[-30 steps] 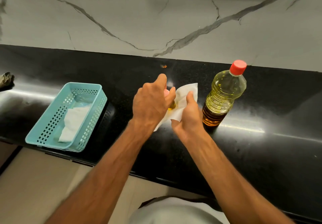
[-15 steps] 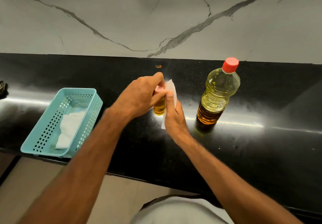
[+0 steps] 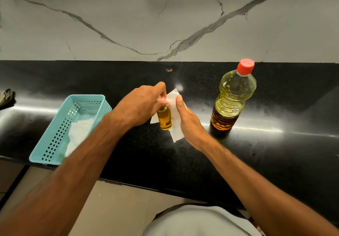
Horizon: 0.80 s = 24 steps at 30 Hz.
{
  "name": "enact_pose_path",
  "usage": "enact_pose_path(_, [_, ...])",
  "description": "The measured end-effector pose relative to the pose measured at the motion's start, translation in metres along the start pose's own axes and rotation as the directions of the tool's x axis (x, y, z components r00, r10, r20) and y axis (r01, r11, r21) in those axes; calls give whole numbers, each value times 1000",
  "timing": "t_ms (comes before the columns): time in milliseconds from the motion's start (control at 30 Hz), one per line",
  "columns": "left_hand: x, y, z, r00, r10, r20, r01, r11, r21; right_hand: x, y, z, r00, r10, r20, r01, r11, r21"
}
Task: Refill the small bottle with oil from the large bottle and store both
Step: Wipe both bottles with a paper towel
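Note:
A small clear bottle (image 3: 164, 118) full of amber oil stands upright at the middle of the black counter (image 3: 275, 153). My left hand (image 3: 141, 103) grips its pink top from above. My right hand (image 3: 189, 123) presses a white paper tissue (image 3: 176, 125) against the bottle's right side. The large plastic oil bottle (image 3: 233, 98), red cap on, stands upright to the right, apart from both hands.
A turquoise perforated basket (image 3: 55, 140) with white tissue inside sits at the counter's front left edge. A dark rag (image 3: 6, 97) lies at the far left. A marble wall rises behind the counter. A small orange spot (image 3: 169, 69) marks the counter's back.
The small bottle has come down from a tilted hold to upright on the counter. My right hand turned the tissue edge-on along the bottle's side. The large bottle has not moved.

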<state>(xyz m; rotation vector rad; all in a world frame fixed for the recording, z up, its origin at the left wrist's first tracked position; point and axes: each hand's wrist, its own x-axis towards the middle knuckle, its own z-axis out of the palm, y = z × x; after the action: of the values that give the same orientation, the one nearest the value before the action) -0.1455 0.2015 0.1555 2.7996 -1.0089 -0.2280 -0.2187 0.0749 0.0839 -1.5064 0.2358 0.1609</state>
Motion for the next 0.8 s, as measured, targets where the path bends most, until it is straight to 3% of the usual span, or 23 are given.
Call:
enact_pose_path(200, [2, 4, 14, 959, -191, -209, 158, 974, -164, 3, -6, 4, 993, -102, 51, 104, 994, -30])
enact_pose_path(367, [8, 5, 14, 921, -288, -262, 234, 947, -220, 10, -7, 0, 983, -176, 59, 179, 982, -63])
enact_pose_path(567, [17, 5, 1, 824, -494, -277, 382, 846, -371, 11, 23, 21, 877, -480, -18, 459, 849, -262])
enact_pose_path(667, [23, 14, 2, 815, -504, -288, 371, 834, -409, 19, 28, 25, 838, -536, -100, 466, 799, -381])
enact_pose_path(800, [25, 18, 2, 864, -432, -258, 283, 842, -459, 29, 29, 20, 789, -593, -158, 476, 754, -453])
